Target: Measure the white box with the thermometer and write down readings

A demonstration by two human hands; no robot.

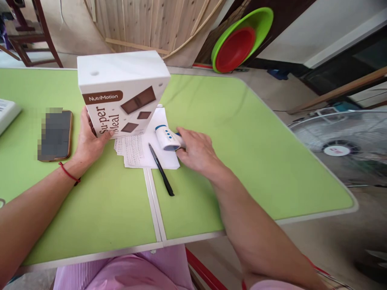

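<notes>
A white carton [121, 96] printed "NutriMotion" and "Su-per Meal" stands slightly tilted over the left part of some papers. My left hand [92, 139] grips its lower left side, thumb on the printed front and fingers partly hidden behind. My right hand [196, 149] is closed around the handle of a white and blue gun-shaped device [167, 137], which looks like an infrared thermometer. Its head, with blue dots on it, is over the sheets of paper [155, 159]. A black pen [161, 171] lies across the paper's front edge, between my hands.
To the left of my left hand lies a dark phone [56, 135] in a brown case, partly pixelated. A white object [7, 114] sits at the left edge of the green table [256, 161]. A floor fan [335, 149] stands right of the table; green and red basins [236, 48] lean behind it.
</notes>
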